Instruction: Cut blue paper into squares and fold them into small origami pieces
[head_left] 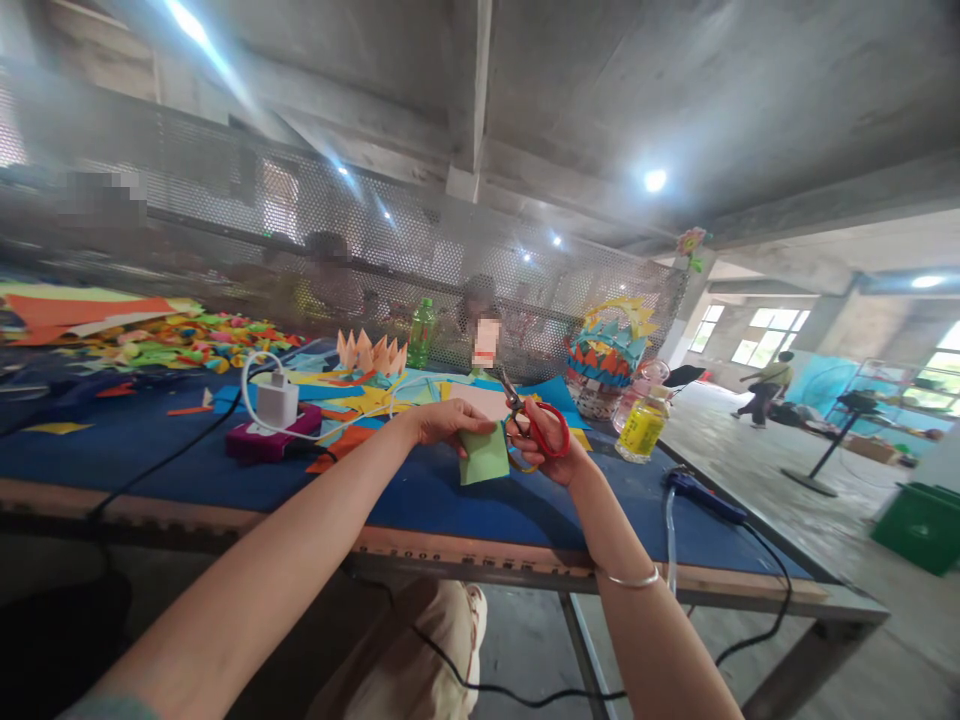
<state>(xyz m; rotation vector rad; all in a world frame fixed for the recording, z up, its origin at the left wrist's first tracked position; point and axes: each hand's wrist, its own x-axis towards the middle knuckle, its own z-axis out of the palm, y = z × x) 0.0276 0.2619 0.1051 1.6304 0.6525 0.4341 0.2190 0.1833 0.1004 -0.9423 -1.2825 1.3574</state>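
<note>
My left hand point(451, 422) is closed on a folded piece of green paper point(484, 458), held over the blue tabletop near its front edge. Close beside it, my right hand point(551, 442) grips a pair of red-handled scissors point(553, 430), fingers in the loops. The metal blades point up and away from me, next to the paper's upper right; I cannot tell whether they touch it. Beyond my hands lie sheets of pink, blue and yellow paper point(375, 402). Behind those stands a zigzag-edged orange paper piece point(371, 352).
A purple power block point(274, 432) with a white charger point(277, 402) sits at left, cables trailing. Coloured scraps point(195, 340) pile at the far left. A paper-decorated basket point(600, 365), a yellow-labelled bottle point(643, 428) and a blue glue gun point(705, 497) are at right. A perforated screen point(420, 250) stands behind.
</note>
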